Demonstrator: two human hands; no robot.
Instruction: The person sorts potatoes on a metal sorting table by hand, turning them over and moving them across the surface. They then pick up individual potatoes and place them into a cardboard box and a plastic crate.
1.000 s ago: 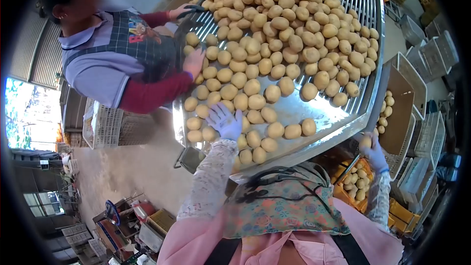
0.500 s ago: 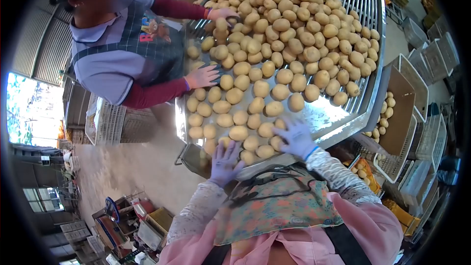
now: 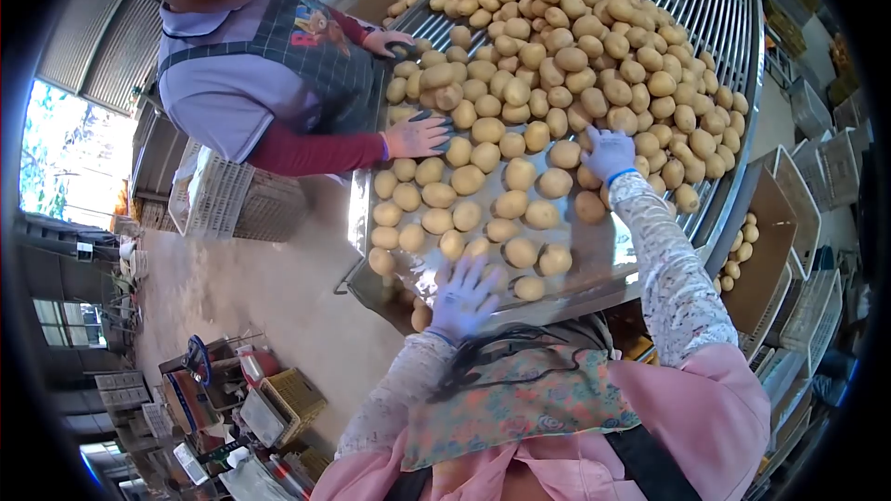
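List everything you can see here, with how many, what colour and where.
Potatoes: too many to count, tan, heaped and spread on the table
Table: one, silver metal, centre, slatted beyond its smooth near part
Co-worker: one, lilac top, dark checked apron, at the table's left
Boxes: at least two, brown, right of the table and at its far left, potatoes inside
Pale crates: several, whitish or grey, both sides
Yellow crate: one, lower left floor
Wheel: one, blue, lower left
Left hand: one, lavender glove, table's near edge
Right hand: one, lavender glove, at the heap's edge
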